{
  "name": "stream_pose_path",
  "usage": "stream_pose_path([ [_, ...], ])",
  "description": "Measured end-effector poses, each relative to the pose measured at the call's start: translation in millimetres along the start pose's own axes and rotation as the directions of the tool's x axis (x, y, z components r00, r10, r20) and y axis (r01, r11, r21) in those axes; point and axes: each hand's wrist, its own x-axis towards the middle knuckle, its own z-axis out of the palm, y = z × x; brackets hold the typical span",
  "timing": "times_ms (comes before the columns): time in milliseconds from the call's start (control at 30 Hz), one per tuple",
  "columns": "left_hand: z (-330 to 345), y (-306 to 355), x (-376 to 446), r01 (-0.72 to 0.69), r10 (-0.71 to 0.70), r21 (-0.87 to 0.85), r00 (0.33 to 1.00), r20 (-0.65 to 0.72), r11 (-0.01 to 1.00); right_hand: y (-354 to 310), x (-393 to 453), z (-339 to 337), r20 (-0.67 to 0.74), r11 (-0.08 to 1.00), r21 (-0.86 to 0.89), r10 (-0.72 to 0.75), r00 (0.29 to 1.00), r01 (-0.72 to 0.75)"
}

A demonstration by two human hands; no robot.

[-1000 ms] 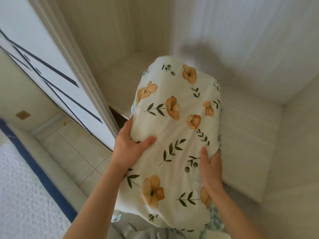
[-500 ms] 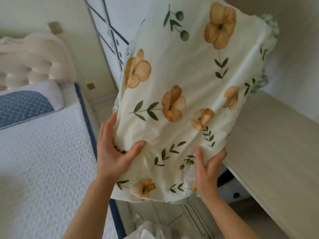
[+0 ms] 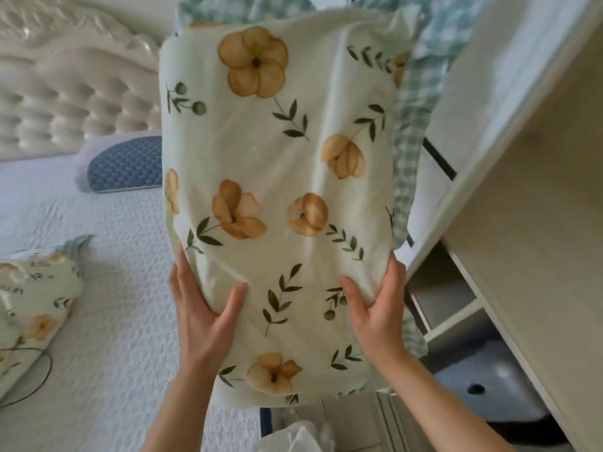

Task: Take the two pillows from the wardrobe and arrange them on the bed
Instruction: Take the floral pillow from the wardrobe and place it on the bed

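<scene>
I hold a cream pillow with orange flowers and green leaves (image 3: 280, 177) upright in the air, between the wardrobe and the bed. My left hand (image 3: 202, 308) grips its lower left edge, and my right hand (image 3: 375, 308) grips its lower right edge. A green checked frill shows along the pillow's right side and top. A second pillow of the same print (image 3: 36, 308) lies on the bed (image 3: 124, 321) at the far left, partly cut off by the frame. The wardrobe shelf (image 3: 528, 223) is at the right.
A tufted cream headboard (image 3: 65, 93) stands at the upper left, with a blue-and-white cushion (image 3: 124, 164) below it. A thin dark cable lies on the bed by the second pillow. Lower wardrobe compartments (image 3: 447, 295) and a grey box (image 3: 479, 383) sit at the right.
The pillow has come out of the wardrobe, and my view has swung left toward the bed. Both hands keep their grip on its lower edge.
</scene>
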Motion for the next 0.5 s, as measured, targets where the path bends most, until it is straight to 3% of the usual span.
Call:
stream_pose_path([
  [200, -13.7, -28.9, 46.4, 0.09, -0.082, 0.074, 0.991, -0.11, 0.993, 13.3, 41.1, 76.1, 0.21, 0.979, -0.202, 0.056, 0.976, -0.013],
  [367, -15.8, -56.3, 79.9, 0.15, -0.138, 0.149, 0.986, -0.091, 0.977, 26.3, 57.9, 125.8, 0.269, 0.94, -0.328, 0.19, 0.944, -0.096],
  [500, -13.3, -80.5, 106.2, 0.208, -0.196, 0.184, 0.977, -0.079, 0.961, 39.2, 72.9, 160.7, 0.373, 0.918, -0.396, 0.172, 0.912, -0.011],
])
